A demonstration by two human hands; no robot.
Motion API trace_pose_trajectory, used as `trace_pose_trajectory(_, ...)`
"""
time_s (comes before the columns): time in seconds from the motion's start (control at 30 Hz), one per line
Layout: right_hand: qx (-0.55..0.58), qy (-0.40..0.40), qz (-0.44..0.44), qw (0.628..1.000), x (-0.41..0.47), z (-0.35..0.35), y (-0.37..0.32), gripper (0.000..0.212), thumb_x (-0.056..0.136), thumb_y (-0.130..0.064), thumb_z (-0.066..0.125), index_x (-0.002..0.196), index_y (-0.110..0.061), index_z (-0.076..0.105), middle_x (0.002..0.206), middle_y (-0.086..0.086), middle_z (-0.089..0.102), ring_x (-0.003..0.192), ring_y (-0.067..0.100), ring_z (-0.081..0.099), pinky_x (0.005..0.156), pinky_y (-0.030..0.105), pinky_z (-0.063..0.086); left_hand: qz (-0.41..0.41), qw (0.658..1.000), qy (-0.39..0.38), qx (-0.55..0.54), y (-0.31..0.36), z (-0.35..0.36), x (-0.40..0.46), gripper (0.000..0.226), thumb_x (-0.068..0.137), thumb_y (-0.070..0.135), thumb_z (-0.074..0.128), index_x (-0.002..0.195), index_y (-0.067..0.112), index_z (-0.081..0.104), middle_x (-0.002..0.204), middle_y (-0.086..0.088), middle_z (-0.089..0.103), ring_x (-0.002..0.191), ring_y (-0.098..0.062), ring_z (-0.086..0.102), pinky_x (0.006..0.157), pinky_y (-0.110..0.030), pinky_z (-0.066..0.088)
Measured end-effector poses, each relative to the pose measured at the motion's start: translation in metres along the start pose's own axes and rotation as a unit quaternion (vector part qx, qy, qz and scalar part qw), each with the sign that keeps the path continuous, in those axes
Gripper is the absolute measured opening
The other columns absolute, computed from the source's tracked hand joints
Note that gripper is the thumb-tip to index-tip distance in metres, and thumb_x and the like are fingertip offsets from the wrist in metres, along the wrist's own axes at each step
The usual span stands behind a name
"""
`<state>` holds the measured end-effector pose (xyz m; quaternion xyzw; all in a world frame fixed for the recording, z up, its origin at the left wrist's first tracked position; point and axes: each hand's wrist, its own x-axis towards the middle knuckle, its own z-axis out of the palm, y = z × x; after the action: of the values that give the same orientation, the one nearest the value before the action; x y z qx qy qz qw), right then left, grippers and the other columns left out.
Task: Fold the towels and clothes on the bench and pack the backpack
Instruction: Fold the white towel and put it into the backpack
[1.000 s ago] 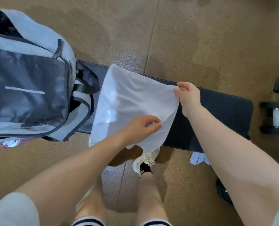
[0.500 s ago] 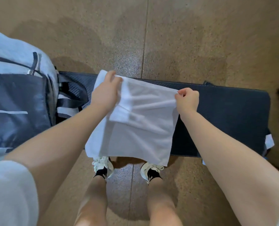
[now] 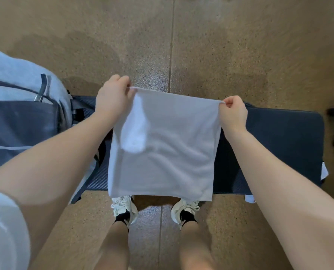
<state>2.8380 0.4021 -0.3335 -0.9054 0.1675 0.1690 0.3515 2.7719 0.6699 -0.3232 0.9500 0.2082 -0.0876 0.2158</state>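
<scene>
Head view: I hold a plain white towel (image 3: 163,145) stretched above the black bench (image 3: 279,149), my left hand (image 3: 113,98) pinching its upper left corner and my right hand (image 3: 233,114) pinching the upper right, fingers curled tight on the hem. The cloth hangs as a soft, slightly rumpled square, a doubled flap drooping near the left edge, its lower hem above my pale sneakers (image 3: 124,208). The grey backpack (image 3: 22,114) stands at the bench's left end. No label or writing can be read on towel or pack.
</scene>
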Motion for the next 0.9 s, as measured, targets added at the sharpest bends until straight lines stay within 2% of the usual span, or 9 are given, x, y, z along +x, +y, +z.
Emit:
trace_pose_trajectory(0.07, 0.013, 0.01, 0.0, 1.0, 0.002, 0.005, 0.0, 0.019, 0.094, -0.013, 0.044, 0.111, -0.006, 0.05, 0.096, 0.001, 0.053, 0.089, 0.018, 0.049, 0.084, 0.036, 0.045, 0.009, 0.998, 0.009, -0.058, -0.002, 0.006, 0.0, 0.032, 0.089, 0.012, 0.052, 0.119, 0.004, 0.051, 0.124, -0.019, 0.045, 0.099, -0.035, 0.052, 0.08, -0.039, 0.04)
trace_pose_trajectory(0.13, -0.003, 0.009, 0.006, 1.0, -0.006, 0.009, 0.006, 0.037, 0.094, -0.014, 0.048, 0.13, -0.009, 0.041, 0.122, 0.006, 0.048, 0.107, 0.019, 0.048, 0.091, 0.031, 0.041, -0.001, 0.997, -0.022, -0.073, -0.003, 0.015, -0.01, 0.049, 0.087, 0.01, 0.054, 0.133, 0.008, 0.039, 0.137, -0.016, 0.034, 0.1, -0.032, 0.051, 0.082, -0.039, 0.041)
trace_pose_trajectory(0.2, -0.051, 0.009, 0.001, 0.999, -0.026, 0.009, 0.018, 0.046, 0.093, -0.016, 0.052, 0.136, -0.013, 0.036, 0.136, 0.007, 0.04, 0.12, 0.022, 0.042, 0.094, 0.032, 0.037, -0.017, 0.998, -0.043, -0.044, -0.004, 0.024, -0.035, 0.047, 0.087, 0.012, 0.055, 0.131, 0.009, 0.039, 0.135, -0.015, 0.033, 0.103, -0.035, 0.05, 0.078, -0.041, 0.041)
trace_pose_trajectory(0.43, -0.072, -0.043, 0.084, 0.993, -0.129, 0.0, 0.075, 0.023, 0.095, -0.02, 0.048, 0.112, -0.006, 0.054, 0.113, 0.011, 0.057, 0.101, 0.026, 0.053, 0.075, 0.029, 0.036, 0.003, 0.992, -0.111, -0.055, -0.026, 0.031, -0.144, 0.025, 0.087, 0.012, 0.058, 0.109, 0.001, 0.053, 0.116, -0.018, 0.043, 0.102, -0.036, 0.048, 0.079, -0.042, 0.043)
trace_pose_trajectory(0.57, -0.099, -0.038, 0.193, 0.976, -0.159, 0.006, 0.096, 0.025, 0.094, -0.024, 0.048, 0.113, -0.009, 0.053, 0.117, 0.013, 0.055, 0.107, 0.034, 0.051, 0.087, 0.04, 0.044, 0.033, 0.977, -0.209, 0.019, -0.043, 0.035, -0.187, 0.031, 0.086, 0.024, 0.062, 0.11, 0.006, 0.056, 0.114, -0.012, 0.044, 0.102, -0.028, 0.048, 0.079, -0.04, 0.045)
trace_pose_trajectory(0.63, -0.068, -0.02, 0.228, 0.971, -0.167, 0.01, 0.104, 0.009, 0.093, -0.025, 0.049, 0.091, -0.018, 0.054, 0.091, 0.01, 0.054, 0.089, 0.033, 0.05, 0.082, 0.035, 0.042, 0.082, 0.964, -0.245, 0.066, -0.05, 0.038, -0.2, 0.036, 0.082, 0.027, 0.067, 0.109, 0.006, 0.056, 0.114, -0.013, 0.045, 0.108, -0.03, 0.044, 0.074, -0.042, 0.047)
trace_pose_trajectory(0.67, -0.029, -0.014, 0.242, 0.97, -0.171, 0.012, 0.105, 0.019, 0.092, -0.024, 0.05, 0.074, -0.023, 0.046, 0.073, 0.005, 0.044, 0.073, 0.028, 0.044, 0.073, 0.031, 0.038, 0.107, 0.959, -0.247, 0.093, -0.053, 0.04, -0.204, 0.036, 0.079, 0.025, 0.07, 0.106, 0.005, 0.056, 0.113, -0.015, 0.046, 0.109, -0.033, 0.044, 0.067, -0.041, 0.046)
trace_pose_trajectory(0.73, 0.07, 0.0, 0.273, 0.959, -0.175, 0.018, 0.113, 0.033, 0.091, -0.021, 0.053, 0.063, -0.021, 0.035, 0.061, -0.001, 0.03, 0.056, 0.016, 0.03, 0.06, 0.028, 0.031, 0.147, 0.958, -0.214, 0.124, -0.055, 0.044, -0.209, 0.029, 0.073, 0.016, 0.074, 0.092, 0.002, 0.058, 0.103, -0.017, 0.052, 0.1, -0.034, 0.051, 0.053, -0.035, 0.043)
trace_pose_trajectory(0.9, 0.199, 0.037, 0.27, 0.941, -0.183, 0.023, 0.116, 0.025, 0.086, -0.013, 0.058, 0.065, -0.017, 0.045, 0.064, -0.002, 0.044, 0.059, 0.015, 0.039, 0.053, 0.026, 0.033, 0.139, 0.973, -0.156, 0.094, -0.058, 0.05, -0.201, 0.005, 0.085, 0.0, 0.055, 0.09, 0.0, 0.054, 0.1, -0.016, 0.051, 0.098, -0.033, 0.049, 0.061, -0.043, 0.044)
